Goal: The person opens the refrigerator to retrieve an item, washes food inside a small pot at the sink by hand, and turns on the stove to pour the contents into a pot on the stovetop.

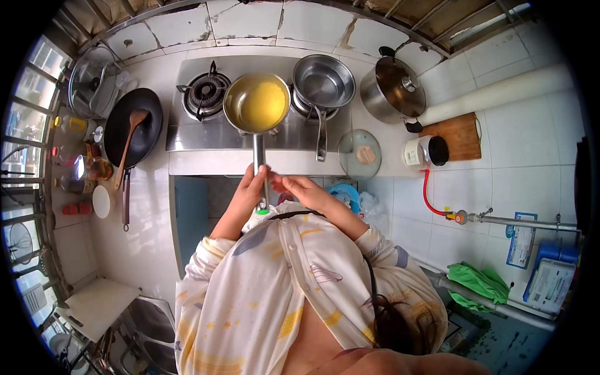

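Observation:
A steel saucepan with something yellow in it is over the middle of the hob, between the two burners. Its long handle points toward me, and my left hand is closed around it. Close beside the handle is my right hand, its fingers loosely bent and apart; I see nothing in it. Whether its fingertips touch the handle is unclear. A second steel saucepan sits on the right burner. The left burner shows its bare pan support.
Left of the hob lies a black wok holding a wooden spatula. To the right are a lidded pot, a glass lid, a jar and a cutting board. Several bottles line the window side.

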Demonstrator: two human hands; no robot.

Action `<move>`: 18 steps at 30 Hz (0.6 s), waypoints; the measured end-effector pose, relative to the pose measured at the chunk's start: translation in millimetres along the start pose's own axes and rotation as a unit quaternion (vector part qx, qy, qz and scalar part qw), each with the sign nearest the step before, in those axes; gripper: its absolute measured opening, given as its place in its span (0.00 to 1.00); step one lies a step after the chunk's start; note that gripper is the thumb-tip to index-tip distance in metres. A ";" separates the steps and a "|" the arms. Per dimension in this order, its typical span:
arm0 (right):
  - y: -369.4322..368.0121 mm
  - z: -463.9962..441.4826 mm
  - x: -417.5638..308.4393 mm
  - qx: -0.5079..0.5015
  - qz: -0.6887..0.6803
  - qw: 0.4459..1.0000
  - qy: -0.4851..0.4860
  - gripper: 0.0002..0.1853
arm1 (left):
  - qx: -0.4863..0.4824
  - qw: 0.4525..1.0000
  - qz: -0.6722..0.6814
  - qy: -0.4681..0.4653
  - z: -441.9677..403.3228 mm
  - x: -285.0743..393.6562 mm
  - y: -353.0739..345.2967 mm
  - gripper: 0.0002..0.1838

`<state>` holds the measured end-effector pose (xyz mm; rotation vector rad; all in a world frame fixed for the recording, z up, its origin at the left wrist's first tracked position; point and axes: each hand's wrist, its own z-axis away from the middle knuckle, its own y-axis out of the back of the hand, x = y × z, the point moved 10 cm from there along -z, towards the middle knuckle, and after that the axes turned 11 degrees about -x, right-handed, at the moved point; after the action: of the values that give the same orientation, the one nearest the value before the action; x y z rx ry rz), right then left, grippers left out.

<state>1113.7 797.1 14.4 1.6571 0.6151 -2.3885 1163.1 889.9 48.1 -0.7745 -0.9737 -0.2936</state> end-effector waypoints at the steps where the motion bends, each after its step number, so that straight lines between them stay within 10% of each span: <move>1: -2.5 0.7 -8.0 0.001 0.000 1.000 0.001 0.28 | -0.011 1.000 0.012 0.003 -8.4 -1.1 -6.2 0.16; 5: -1.5 4.8 -32.1 0.089 -0.298 0.951 0.003 0.24 | -0.091 0.993 -0.079 -0.006 -39.8 11.8 -45.9 0.19; 11: 48.8 36.5 -79.6 0.233 -0.212 0.948 0.055 0.14 | -0.148 0.976 -0.155 -0.038 -66.9 26.7 -75.8 0.12; 13: 76.9 46.1 -85.8 0.248 -0.178 0.951 0.056 0.15 | -0.065 0.851 -0.417 -0.313 -35.1 101.3 -95.5 0.10; 18: 146.8 60.1 -96.9 0.310 0.012 0.950 0.026 0.12 | -0.172 0.728 -0.422 -0.511 92.0 236.4 -167.9 0.10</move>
<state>1151.6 630.3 87.3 1.9242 -0.1903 -2.6945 1142.9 862.6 350.4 -0.7690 -2.3919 -0.9123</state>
